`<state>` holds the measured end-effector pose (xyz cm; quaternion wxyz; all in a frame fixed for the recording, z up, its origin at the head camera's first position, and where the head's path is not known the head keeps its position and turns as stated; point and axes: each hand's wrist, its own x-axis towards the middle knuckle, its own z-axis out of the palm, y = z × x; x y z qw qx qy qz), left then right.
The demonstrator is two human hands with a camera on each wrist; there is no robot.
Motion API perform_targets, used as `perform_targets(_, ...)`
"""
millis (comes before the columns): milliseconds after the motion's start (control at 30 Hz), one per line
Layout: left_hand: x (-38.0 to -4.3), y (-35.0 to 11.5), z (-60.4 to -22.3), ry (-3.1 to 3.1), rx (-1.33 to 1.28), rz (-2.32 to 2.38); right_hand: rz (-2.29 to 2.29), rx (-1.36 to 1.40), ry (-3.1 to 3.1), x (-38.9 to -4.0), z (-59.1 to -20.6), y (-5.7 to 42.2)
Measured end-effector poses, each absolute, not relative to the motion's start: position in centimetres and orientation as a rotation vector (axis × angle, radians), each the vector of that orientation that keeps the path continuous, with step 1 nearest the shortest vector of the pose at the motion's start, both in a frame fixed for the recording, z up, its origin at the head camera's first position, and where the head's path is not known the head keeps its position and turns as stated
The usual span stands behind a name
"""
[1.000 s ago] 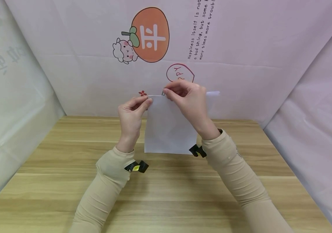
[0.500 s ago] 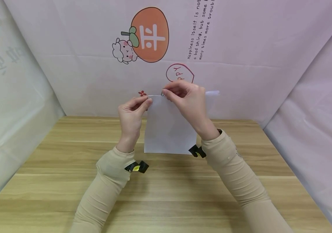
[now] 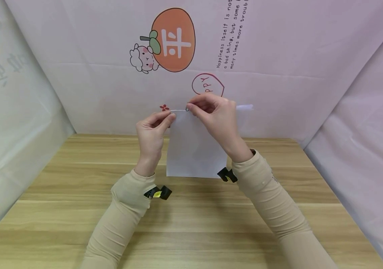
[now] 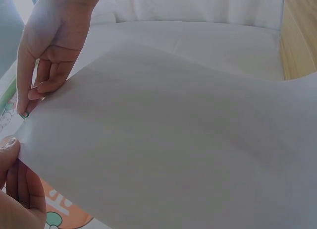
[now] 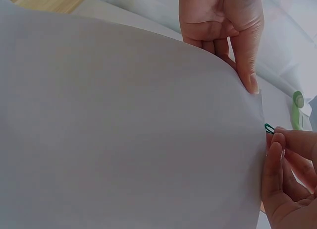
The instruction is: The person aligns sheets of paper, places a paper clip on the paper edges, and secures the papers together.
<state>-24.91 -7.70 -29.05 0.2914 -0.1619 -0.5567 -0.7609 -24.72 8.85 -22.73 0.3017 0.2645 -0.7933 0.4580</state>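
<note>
A sheet of white paper [image 3: 196, 149] hangs upright above the table, its top edge level with both hands. My left hand [image 3: 151, 132] pinches its top left corner between thumb and fingers. At the top edge, a little to the right, my right hand [image 3: 220, 117] pinches a small green paper clip [image 5: 269, 128] between thumb and forefinger. The clip's loop pokes out from the fingertips at the paper's edge; whether it straddles the sheet I cannot tell. In the left wrist view the clip [image 4: 24, 115] shows only as a small green bit under the fingertips.
A wooden table [image 3: 191, 228] lies beneath the hands. Behind it rises a white cloth backdrop [image 3: 279, 101] printed with an orange fruit, a sheep and text. White cloth also hangs at both sides. Small black devices [image 3: 158, 192] sit at both wrists.
My right hand has shifted very slightly left along the paper's top edge with the paper clip. The left hand and the sheet have stayed almost still.
</note>
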Motion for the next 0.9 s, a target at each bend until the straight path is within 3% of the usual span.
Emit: perform_targets(900,-24.95,-7.6,-29.04,-1.453,-0.444,-2.041,1.1,0.739,-2.065,-24.84,-23.2,8.67)
